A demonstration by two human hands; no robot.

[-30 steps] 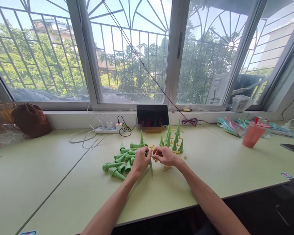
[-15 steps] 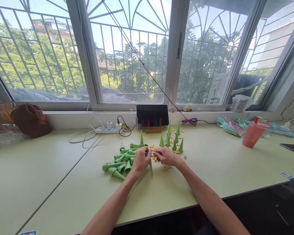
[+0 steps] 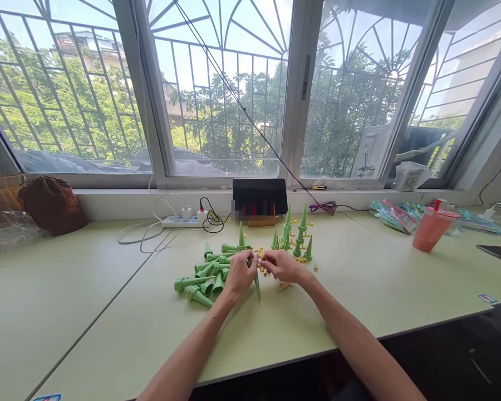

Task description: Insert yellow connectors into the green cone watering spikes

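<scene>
My left hand (image 3: 242,273) is closed around a green plastic watering spike (image 3: 257,287), whose tip points down below the fingers. Close beside it, my right hand (image 3: 281,265) is pinched; whatever sits in its fingertips is too small to make out. A heap of green spikes (image 3: 206,273) lies to the left of my left hand. Small yellow valve pieces (image 3: 261,253) are scattered behind and between the hands, partly hidden by them. Several spikes (image 3: 302,231) with yellow valves stand upright, tips up, behind my right hand.
A tablet (image 3: 259,196) leans at the back on a brown stand. To its left are a power strip (image 3: 182,222), cables and a brown drawstring bag (image 3: 53,206). On the right stand a red drink cup (image 3: 434,229), plastic packets (image 3: 394,216) and a phone (image 3: 497,252).
My right hand has shifted very slightly, its fingertips still close to the left. The left hand and the spike in it stay in place.
</scene>
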